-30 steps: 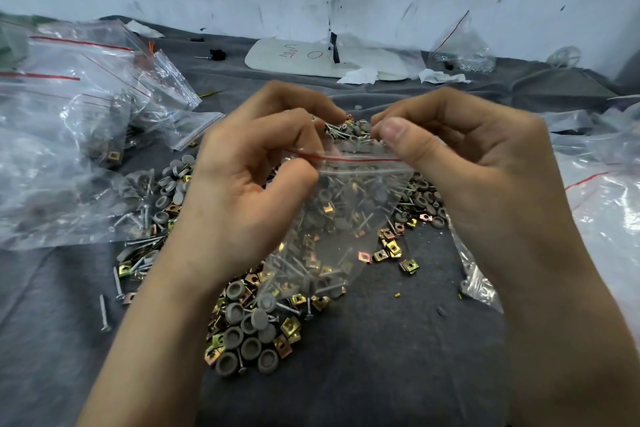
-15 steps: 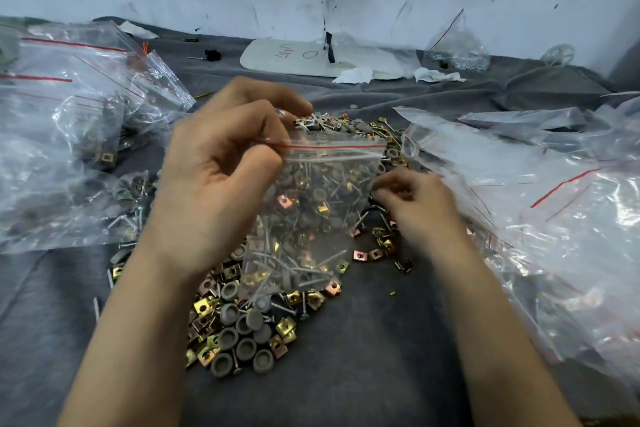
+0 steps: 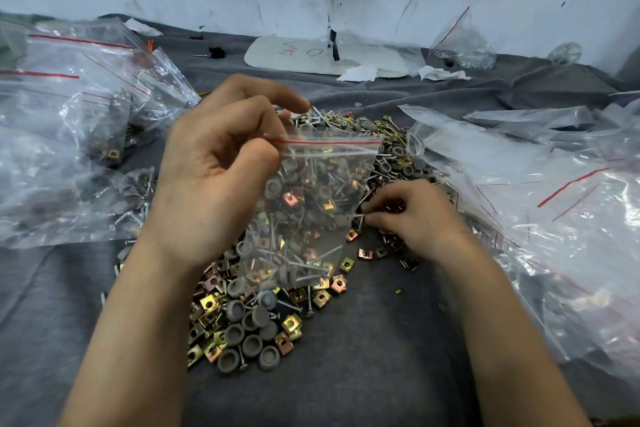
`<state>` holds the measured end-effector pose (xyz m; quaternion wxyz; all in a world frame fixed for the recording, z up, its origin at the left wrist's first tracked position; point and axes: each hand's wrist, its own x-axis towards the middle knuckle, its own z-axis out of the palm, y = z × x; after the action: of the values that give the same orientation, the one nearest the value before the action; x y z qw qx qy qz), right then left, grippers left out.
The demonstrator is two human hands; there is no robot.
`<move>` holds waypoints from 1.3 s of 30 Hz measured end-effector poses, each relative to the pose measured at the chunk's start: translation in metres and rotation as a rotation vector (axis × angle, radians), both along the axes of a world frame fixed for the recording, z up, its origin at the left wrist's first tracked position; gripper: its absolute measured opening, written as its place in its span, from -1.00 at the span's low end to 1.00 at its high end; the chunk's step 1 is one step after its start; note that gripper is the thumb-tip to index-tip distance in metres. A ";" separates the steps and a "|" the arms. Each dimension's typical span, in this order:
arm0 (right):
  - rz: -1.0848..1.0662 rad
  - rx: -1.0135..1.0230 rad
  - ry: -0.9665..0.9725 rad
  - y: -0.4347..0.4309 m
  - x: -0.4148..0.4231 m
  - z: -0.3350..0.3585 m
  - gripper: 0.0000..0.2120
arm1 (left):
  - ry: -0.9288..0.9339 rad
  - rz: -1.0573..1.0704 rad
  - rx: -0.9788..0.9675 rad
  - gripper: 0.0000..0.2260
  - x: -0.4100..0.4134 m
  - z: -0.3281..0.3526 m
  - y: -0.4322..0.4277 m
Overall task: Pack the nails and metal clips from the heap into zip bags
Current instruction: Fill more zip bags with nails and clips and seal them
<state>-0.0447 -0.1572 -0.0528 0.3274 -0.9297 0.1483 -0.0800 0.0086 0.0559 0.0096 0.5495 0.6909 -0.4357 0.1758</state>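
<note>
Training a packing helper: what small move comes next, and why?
Probably lift the right hand to the zip bag and drop its nail in: it seems to pinch one at the heap, while the left hand holds the bag up by its top corner.

Front middle: bare grey cloth [image 3: 367,367] between the forearms, open for a hand.
Left: piled bags [image 3: 62,149] close this side.
Right: large clear bags [image 3: 561,225] reach the heap [image 3: 256,322].
Centre: zip bag [image 3: 311,218], held by the left hand [image 3: 221,170], hangs over the heap; right hand [image 3: 412,215] occupies its right edge.
Back: cloth strip free before the white board [image 3: 311,55].
</note>
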 end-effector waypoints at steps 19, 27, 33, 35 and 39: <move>0.205 -0.048 -0.705 0.050 -0.046 0.085 -0.81 | 0.023 -0.126 0.033 -0.89 -0.012 0.004 -0.011; 0.182 0.148 -0.718 0.049 -0.047 0.085 -0.78 | 0.024 -0.115 0.029 -0.87 -0.012 0.003 -0.009; 0.078 0.288 -0.744 0.035 -0.034 0.070 -0.83 | 0.040 -0.107 0.016 -0.88 -0.011 0.004 -0.008; -0.041 0.321 -0.634 0.025 -0.020 0.050 -0.78 | 0.044 -0.089 0.014 -0.86 -0.010 0.004 -0.007; -0.167 0.147 -0.127 0.012 0.002 0.004 -0.79 | 0.058 -0.059 0.005 -0.86 -0.007 0.005 -0.003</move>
<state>-0.0430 -0.1453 -0.0490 0.3957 -0.8806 0.2099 -0.1545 0.0017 0.0529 0.0146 0.5651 0.6840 -0.4401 0.1381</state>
